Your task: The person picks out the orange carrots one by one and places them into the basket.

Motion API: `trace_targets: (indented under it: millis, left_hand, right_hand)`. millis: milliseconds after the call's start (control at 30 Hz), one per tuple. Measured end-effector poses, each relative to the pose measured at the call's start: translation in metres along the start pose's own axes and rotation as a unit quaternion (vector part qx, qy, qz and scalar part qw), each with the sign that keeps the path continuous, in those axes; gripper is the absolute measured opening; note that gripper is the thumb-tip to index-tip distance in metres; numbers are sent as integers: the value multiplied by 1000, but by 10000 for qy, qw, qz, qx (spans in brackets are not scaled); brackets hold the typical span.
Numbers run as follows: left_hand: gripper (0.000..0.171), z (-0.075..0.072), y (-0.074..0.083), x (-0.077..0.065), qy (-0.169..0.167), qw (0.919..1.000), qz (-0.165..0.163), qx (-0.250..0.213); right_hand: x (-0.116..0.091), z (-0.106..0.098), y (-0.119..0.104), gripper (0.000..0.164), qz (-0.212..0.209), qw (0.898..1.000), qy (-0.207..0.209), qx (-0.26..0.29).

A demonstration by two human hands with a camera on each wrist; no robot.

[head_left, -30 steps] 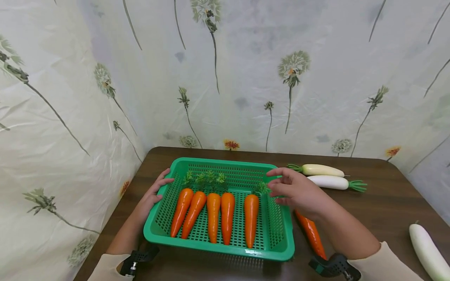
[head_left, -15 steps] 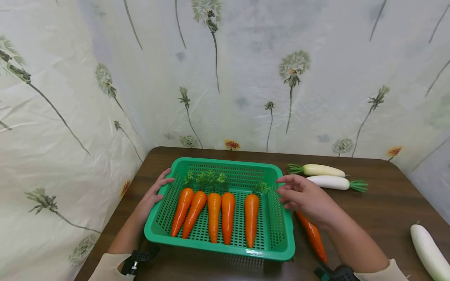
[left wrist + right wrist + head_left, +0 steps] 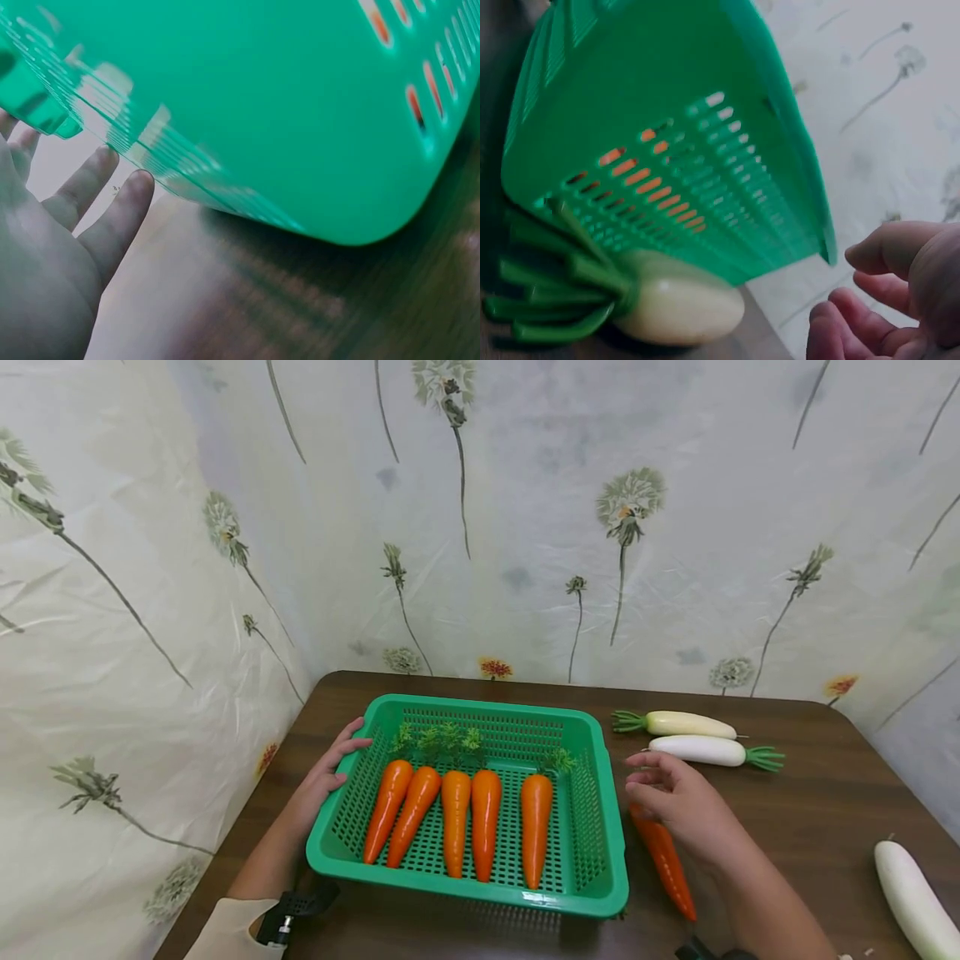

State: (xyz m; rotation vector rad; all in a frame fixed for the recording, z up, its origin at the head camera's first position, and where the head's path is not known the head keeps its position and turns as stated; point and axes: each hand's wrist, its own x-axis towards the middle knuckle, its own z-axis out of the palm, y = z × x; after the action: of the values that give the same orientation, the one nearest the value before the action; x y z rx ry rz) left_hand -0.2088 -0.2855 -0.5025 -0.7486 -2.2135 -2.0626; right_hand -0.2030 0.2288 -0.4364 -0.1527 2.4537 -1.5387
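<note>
A green plastic basket (image 3: 465, 887) stands at the middle of the table. Several orange carrots (image 3: 486, 818) with leafy tops lie in it. My left hand (image 3: 322, 781) touches the basket's left side, fingers extended along the wall; its fingertips (image 3: 139, 180) show in the left wrist view. To the right of the basket, my right hand (image 3: 678, 797) hovers with loosely bent fingers and nothing in them. Below it lies a loose carrot (image 3: 663, 860), its top end hidden by the hand. The right wrist view has a pale radish (image 3: 679, 300) with thick green stems beside the basket.
Two white radishes (image 3: 697, 749) with green stems lie at the back, right of the basket. Another white radish (image 3: 915, 893) is at the far right, cut off by the frame. A flowered sheet (image 3: 517, 527) hangs behind the brown table (image 3: 795, 827).
My right hand has drawn back rightward from the basket's right rim and come down over the loose carrot. The left hand stays at the basket.
</note>
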Motion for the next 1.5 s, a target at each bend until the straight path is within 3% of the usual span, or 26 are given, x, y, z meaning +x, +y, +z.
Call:
trace_targets:
  millis: [333,533,900,1500]
  left_hand:
    - [50,-1,-3,-1,-42,10000,61,-12]
    - [50,-1,-2,-1,-48,9999,96,6]
    - [50,2,3,2,28,10000,-58,-21]
    - [50,1,0,0,-47,9999,103,86]
  right_hand:
    - [-8,-9,24,53,102,9944,658,-826]
    - [-10,-16,35,62,264,9869,846,-1348]
    - [-8,-18,60,81,462,9853,528,-1557]
    - [-12,-15,64,82,308,9852,316,-1658]
